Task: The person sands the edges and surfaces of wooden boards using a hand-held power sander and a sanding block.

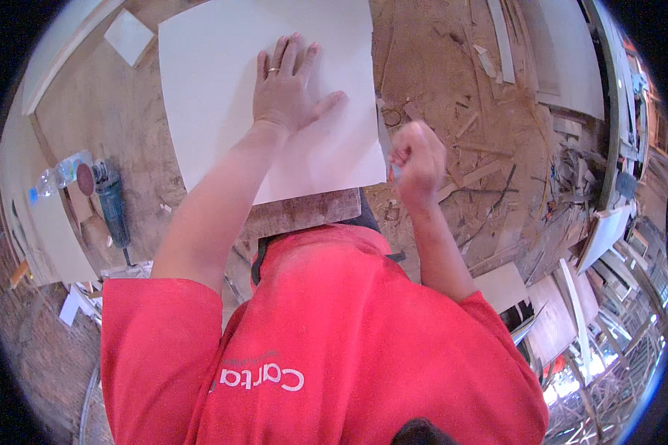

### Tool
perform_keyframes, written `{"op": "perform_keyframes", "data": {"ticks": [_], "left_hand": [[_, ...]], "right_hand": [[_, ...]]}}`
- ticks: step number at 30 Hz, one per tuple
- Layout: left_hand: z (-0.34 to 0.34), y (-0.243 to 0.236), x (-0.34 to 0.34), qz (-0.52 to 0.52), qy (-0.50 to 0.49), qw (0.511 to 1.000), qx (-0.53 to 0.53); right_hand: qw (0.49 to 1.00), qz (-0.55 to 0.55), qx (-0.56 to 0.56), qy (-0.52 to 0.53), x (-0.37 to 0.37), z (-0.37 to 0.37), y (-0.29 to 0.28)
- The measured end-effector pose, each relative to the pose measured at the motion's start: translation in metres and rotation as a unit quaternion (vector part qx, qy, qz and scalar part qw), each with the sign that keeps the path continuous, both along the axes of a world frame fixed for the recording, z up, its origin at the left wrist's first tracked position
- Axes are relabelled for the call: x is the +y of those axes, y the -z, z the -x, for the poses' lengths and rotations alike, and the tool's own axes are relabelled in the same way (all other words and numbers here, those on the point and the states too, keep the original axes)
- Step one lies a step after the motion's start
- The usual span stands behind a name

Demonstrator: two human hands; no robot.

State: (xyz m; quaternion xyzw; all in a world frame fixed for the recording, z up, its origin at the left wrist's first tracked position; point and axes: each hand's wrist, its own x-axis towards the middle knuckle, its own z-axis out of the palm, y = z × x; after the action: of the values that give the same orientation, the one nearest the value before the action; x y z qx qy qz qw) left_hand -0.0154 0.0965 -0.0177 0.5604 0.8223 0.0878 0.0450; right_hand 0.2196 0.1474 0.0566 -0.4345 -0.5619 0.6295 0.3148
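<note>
A large white sheet point(208, 96) lies in front of me, over a wooden board point(304, 213) whose near edge shows below it. My left hand point(286, 93) is pressed flat on the sheet with its fingers spread, a ring on one of them. Beside the sheet's right edge, my right hand point(421, 159) is closed and slightly blurred. A small bluish bit shows at its fingers, but what it grips is mostly hidden.
On the left lie an angle grinder point(111, 204) with a round disc and clear plastic bottles point(59, 174). A small white offcut point(128, 37) sits at the far left. Wood scraps point(490, 167) litter the ground on the right, with boards point(553, 315) stacked at the near right.
</note>
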Motion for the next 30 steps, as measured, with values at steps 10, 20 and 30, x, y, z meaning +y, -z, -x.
{"op": "perform_keyframes", "data": {"ticks": [10,20,30], "left_hand": [[0.000,-0.004,0.004,0.005,0.004,1.000,0.006],[0.003,0.003,0.000,-0.037,0.010,0.999,0.025],[0.004,-0.010,0.007,-0.008,0.017,0.999,0.030]], "right_hand": [[0.998,0.058,0.018,0.009,-0.025,-0.027,-0.009],[0.998,-0.008,-0.064,0.029,-0.050,-0.039,-0.001],[0.955,-0.127,-0.266,0.011,-0.028,-0.052,-0.017]]}}
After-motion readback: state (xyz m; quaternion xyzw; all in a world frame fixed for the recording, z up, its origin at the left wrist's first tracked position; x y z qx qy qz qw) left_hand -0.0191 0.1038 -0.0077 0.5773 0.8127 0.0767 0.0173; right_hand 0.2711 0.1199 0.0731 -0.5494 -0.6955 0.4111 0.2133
